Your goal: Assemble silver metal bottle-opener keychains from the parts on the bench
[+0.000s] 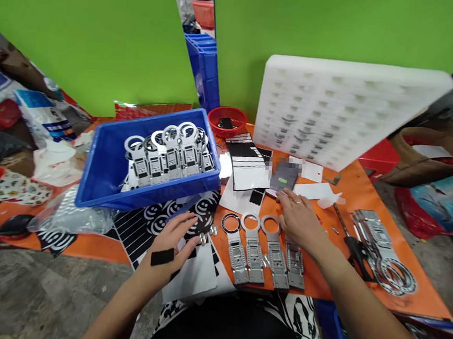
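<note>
My left hand (171, 246), with a black strip stuck on its back, rests over printed sheets (164, 214), its fingers loosely spread. Small silver metal pieces (203, 237) lie by its fingertips. My right hand (297, 217) is stretched out with its fingertips at the lower edge of a dark phone (284, 178), whose screen is partly blurred. Below, several ring-ended metal plates (254, 259) stand side by side in a row; my right hand and wrist hide the ring of the rightmost one.
A blue bin (109, 160) holds more ring-ended plates. Behind are a red basket (226, 132) and a slotted white foam block (313, 113). Black-handled scissors (356, 247) and a stack of plates (381, 244) lie right on the orange tabletop (402, 277).
</note>
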Motion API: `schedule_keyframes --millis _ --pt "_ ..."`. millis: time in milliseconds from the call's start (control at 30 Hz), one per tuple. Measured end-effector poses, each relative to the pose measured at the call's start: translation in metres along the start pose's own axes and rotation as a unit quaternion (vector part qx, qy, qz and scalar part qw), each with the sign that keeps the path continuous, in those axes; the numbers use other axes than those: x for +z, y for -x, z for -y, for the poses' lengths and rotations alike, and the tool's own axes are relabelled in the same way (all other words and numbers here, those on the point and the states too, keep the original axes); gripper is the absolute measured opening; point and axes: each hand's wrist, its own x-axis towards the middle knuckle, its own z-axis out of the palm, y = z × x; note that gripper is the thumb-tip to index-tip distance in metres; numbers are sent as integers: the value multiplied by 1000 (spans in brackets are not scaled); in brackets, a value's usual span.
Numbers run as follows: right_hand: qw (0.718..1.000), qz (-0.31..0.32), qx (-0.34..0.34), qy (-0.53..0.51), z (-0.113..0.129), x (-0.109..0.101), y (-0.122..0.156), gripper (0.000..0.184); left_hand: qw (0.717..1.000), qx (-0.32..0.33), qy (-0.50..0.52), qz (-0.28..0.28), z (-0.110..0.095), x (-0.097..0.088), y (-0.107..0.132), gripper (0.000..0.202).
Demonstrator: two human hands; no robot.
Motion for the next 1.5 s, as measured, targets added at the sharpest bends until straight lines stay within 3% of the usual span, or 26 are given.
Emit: schedule_keyframes --millis 200,400,567,733,867,1033,1333,1433,1500 --pt "1000 2 2 -19 2 2 -1 51 992 10 -121 -33 36 -9 -32 35" --pt "999 14 15 -42 5 -7 -5 50 988 43 -147 -3 43 -3 -60 37" --pt "998 23 52 -22 11 -12 -7 47 991 79 -107 -11 45 -9 -57 37" --pt "998 26 55 -14 14 -14 -6 47 995 62 -84 -6 46 -20 -39 37" --pt "999 23 42 -7 11 -13 -5 43 999 34 -27 -13 35 -16 -16 35" --pt "999 11 27 -15 9 -7 -2 45 1000 13 19 5 8 8 3 34" --pt "999 13 29 -38 0 6 0 48 995 70 3 69 -23 29 -3 27" --pt "995 15 53 -79 4 -2 1 47 995 66 22 73 -28 38 -8 28" --pt "986 -17 62 -154 19 -16 10 44 994 67 37 75 -31 43 -9 28"
